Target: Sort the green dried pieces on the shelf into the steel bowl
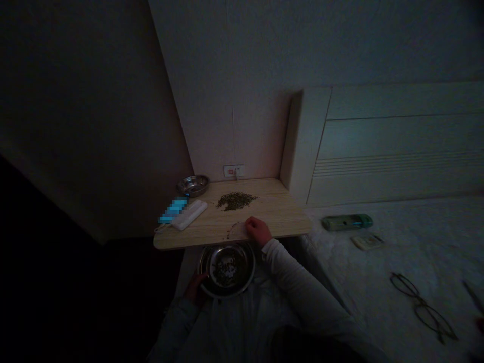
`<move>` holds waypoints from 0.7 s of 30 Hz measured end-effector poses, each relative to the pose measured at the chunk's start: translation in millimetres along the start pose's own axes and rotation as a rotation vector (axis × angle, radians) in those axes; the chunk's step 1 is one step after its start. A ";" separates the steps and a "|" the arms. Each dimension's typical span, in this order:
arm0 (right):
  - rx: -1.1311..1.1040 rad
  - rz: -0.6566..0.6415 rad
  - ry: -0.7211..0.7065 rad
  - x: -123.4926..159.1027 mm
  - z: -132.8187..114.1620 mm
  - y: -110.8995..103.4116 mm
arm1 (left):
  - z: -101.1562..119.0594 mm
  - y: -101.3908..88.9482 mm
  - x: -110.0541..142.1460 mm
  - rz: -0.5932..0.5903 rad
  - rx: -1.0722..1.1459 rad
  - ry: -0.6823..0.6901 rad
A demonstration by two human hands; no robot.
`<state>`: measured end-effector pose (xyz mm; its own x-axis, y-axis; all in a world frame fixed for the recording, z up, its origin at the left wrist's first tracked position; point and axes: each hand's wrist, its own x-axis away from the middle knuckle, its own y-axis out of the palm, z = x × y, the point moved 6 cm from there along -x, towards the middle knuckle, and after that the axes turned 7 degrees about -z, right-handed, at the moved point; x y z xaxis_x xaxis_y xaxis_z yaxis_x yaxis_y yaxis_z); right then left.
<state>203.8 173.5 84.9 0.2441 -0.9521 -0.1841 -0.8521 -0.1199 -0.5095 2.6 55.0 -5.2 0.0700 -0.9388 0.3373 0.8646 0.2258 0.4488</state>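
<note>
- Here's the right hand (257,232) at the wooden tabletop's (282,217) front edge, fingers closed on a thin, clear scraper-like piece (237,231); its exact kind is hard to tell.
- It looks light and bendy, probably best pinched along its near edge.
- Over to the left hand (194,287), below the tabletop's front edge, gripping the steel bowl (242,286) by its left rim.
- That bowl should be stiff, smooth and perhaps slippery; the rim is the place to hold.
- Dark granules (236,200) lie spread on the tabletop's middle, likely light, loose and quick to scatter.
- At the tabletop's left side: a smaller metal bowl (194,186) and a white power strip (190,215).
</note>
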 end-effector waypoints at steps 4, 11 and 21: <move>0.030 -0.005 -0.003 -1.5 2.7 2.2 | 3.4 4.0 1.7 -0.019 0.001 0.016; 0.042 -0.021 0.002 -1.6 1.4 2.7 | -0.4 -1.9 1.7 0.049 -0.034 -0.033; 0.079 -0.050 -0.004 -1.4 1.2 4.6 | 2.4 0.9 2.5 0.033 -0.016 -0.003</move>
<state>200.1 174.6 81.8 0.2871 -0.9445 -0.1599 -0.7999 -0.1446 -0.5824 2.4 53.5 -2.0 0.0972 -0.9300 0.3546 0.8698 0.2525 0.4239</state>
